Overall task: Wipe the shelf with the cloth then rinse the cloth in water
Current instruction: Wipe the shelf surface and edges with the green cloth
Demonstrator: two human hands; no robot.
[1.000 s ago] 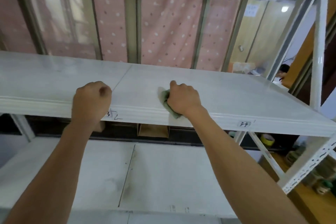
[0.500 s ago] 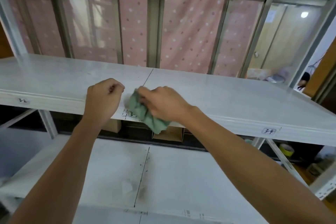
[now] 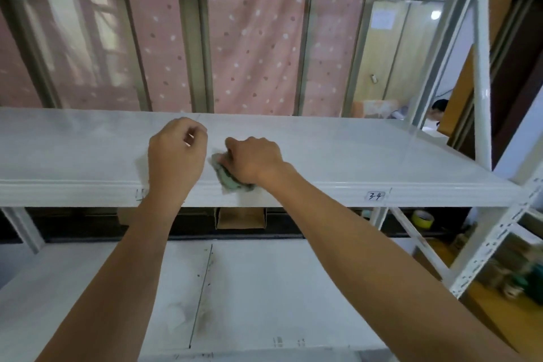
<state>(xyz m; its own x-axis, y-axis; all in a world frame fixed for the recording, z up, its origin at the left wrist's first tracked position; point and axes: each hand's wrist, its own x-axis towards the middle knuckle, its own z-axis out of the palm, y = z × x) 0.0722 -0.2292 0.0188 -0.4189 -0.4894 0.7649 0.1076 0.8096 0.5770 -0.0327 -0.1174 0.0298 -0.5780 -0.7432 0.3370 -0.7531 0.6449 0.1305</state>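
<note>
A white metal shelf point(image 3: 367, 156) runs across the view at chest height. My right hand point(image 3: 252, 160) grips a bunched green cloth point(image 3: 227, 178) and holds it down on the shelf near the front edge. Only the cloth's lower left part shows under the fingers. My left hand point(image 3: 176, 153) is just to the left of it, fingers curled into a loose fist with nothing in it, over the shelf's front part.
A lower white shelf point(image 3: 264, 288) with dark smudges lies beneath my arms. White uprights point(image 3: 482, 67) stand at the right. Cardboard boxes point(image 3: 241, 217) and a yellow tape roll point(image 3: 422, 218) sit behind the lower shelf. Pink dotted curtains point(image 3: 252, 53) hang behind.
My right hand swept the cloth left along the front edge, lifted it slightly, and now presses it back on the shelf top. My left hand stayed curled beside it.
</note>
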